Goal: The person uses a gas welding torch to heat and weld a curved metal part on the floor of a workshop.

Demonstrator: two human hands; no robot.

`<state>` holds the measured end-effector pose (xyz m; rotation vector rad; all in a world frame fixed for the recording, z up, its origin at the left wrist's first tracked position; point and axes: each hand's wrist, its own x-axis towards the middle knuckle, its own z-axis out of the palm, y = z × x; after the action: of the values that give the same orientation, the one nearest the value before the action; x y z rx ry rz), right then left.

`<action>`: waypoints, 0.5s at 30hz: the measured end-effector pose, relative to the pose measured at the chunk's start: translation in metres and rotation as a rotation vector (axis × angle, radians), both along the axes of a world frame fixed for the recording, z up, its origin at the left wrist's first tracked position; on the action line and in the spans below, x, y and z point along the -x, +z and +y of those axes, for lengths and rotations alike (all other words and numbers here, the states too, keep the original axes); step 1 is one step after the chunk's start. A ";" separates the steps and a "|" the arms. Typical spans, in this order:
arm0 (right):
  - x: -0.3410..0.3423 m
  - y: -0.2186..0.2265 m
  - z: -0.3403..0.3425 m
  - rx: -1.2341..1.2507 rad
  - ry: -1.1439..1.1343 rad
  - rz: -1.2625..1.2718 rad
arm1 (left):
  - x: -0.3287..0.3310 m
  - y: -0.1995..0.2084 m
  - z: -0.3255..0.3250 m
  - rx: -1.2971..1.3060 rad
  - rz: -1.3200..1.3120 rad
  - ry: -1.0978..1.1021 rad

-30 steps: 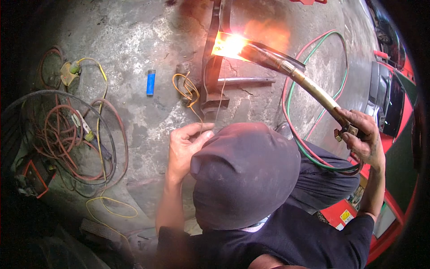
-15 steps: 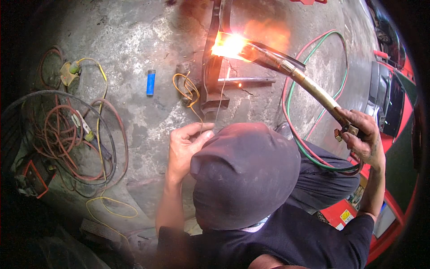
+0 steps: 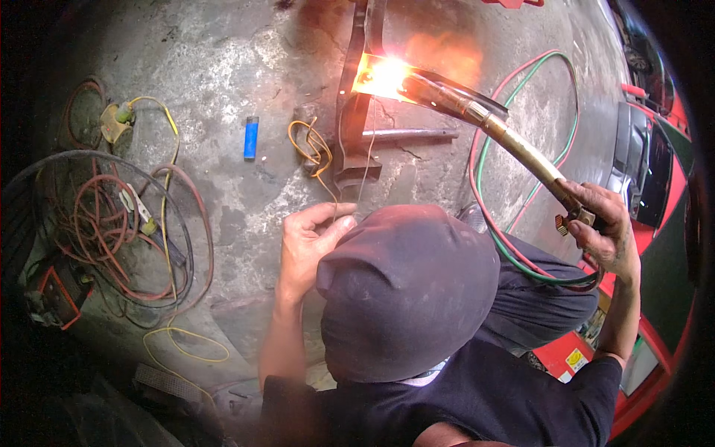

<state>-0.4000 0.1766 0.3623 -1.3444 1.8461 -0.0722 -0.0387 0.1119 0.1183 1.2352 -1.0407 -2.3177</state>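
My right hand (image 3: 599, 223) grips the knobbed end of a brass gas torch (image 3: 521, 145). The torch slants up and left to a bright flame (image 3: 389, 74) on a dark metal bar (image 3: 354, 130). Closed in a pinch, my left hand (image 3: 309, 242) holds thin filler wire. An orange-brown looped part of the filler wire (image 3: 320, 160) runs into the fingers; a thin straight strand (image 3: 368, 160) stretches from near them toward the flame. Glare hides the torch tip and where the heated metal meets it. A rounded dark cloth shape, apparently my knee (image 3: 410, 290), partly hides the left fingertips.
Red and green hoses (image 3: 477, 175) loop on the right. A metal rod (image 3: 413, 134) lies beside the bar on the concrete floor (image 3: 216, 74). Left of it are a blue lighter-like cylinder (image 3: 251, 138) and tangled cables (image 3: 112, 223). Red equipment (image 3: 555, 361) stands at lower right.
Bright orange specks below the flame have gone, and the glow at the bar has shifted slightly. Both hands and the torch stay nearly where they were.
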 end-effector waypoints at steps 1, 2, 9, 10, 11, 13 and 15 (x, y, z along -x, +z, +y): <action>-0.002 0.001 -0.002 -0.017 -0.016 -0.004 | 0.000 -0.001 0.000 -0.001 0.000 -0.001; -0.003 0.001 -0.003 -0.034 -0.032 -0.008 | -0.001 -0.002 0.000 0.014 -0.001 -0.014; 0.001 0.000 0.000 -0.033 0.005 -0.005 | 0.000 -0.004 0.002 -0.007 0.010 0.007; 0.000 0.000 0.000 -0.028 -0.008 -0.009 | 0.000 -0.003 0.001 -0.007 0.010 0.007; 0.000 0.000 0.000 -0.024 -0.021 -0.013 | 0.000 -0.003 0.001 -0.011 0.007 0.001; 0.001 -0.001 0.001 -0.015 -0.019 -0.020 | 0.000 -0.002 0.000 -0.015 0.005 -0.005; 0.001 -0.002 0.001 -0.005 -0.017 -0.026 | 0.000 -0.002 -0.001 -0.011 0.007 -0.007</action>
<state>-0.4009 0.1778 0.3601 -1.3177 1.8349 -0.0936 -0.0392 0.1112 0.1167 1.2287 -1.0328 -2.3351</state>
